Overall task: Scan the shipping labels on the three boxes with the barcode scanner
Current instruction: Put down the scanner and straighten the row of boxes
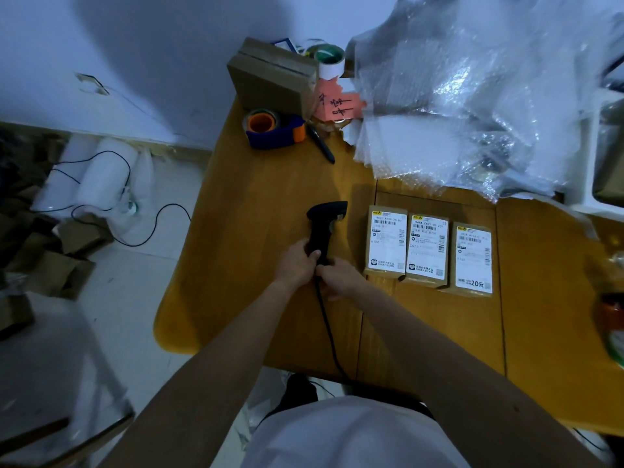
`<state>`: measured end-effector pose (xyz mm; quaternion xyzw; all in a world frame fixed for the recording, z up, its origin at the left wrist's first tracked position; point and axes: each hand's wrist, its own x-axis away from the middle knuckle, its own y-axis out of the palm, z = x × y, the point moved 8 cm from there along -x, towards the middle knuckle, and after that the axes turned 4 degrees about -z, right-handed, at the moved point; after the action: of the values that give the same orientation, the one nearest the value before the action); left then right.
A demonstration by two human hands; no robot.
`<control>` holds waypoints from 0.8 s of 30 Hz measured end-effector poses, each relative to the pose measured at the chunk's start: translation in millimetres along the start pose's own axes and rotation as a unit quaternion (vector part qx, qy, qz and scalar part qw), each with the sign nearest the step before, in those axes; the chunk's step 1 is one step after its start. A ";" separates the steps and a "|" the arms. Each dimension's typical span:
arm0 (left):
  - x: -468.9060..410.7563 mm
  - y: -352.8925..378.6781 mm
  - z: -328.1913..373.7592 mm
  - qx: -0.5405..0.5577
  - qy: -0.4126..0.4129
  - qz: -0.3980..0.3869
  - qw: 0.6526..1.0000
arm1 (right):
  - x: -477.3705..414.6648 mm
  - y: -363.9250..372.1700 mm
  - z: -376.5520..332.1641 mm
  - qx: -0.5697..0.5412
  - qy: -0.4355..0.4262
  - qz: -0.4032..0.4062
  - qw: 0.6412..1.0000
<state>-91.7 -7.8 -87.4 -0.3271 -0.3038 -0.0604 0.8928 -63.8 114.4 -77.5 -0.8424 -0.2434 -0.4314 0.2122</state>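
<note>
Head view. Both hands on the black handheld barcode scanner near the wooden surface's left edge: left hand, grip wrapped around the handle; right hand, grip pinching the handle base where the black cable exits. Three brown cardboard boxes with white shipping labels lie in a row just right of the scanner, long axes running away from the person. Scanner head points away, not at the labels; right hand nearer the boxes.

Black corded barcode scanner left of three flat, label-up brown boxes in a row.
</note>
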 end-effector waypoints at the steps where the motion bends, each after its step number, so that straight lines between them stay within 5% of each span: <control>1: 0.2 -0.5 1.5 -0.015 0.008 0.004 1.000 | -0.6 -0.3 0.4 0.002 -0.002 -0.001 1.000; 24: 20.3 0.6 -8.5 0.043 -0.032 0.016 0.998 | 23.5 -8.3 11.6 0.000 -0.036 0.052 0.998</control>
<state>-70.9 -10.8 -81.1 -0.2954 -0.3294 -0.0221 0.8965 -49.5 132.9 -63.0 -0.8689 -0.2065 -0.3893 0.2255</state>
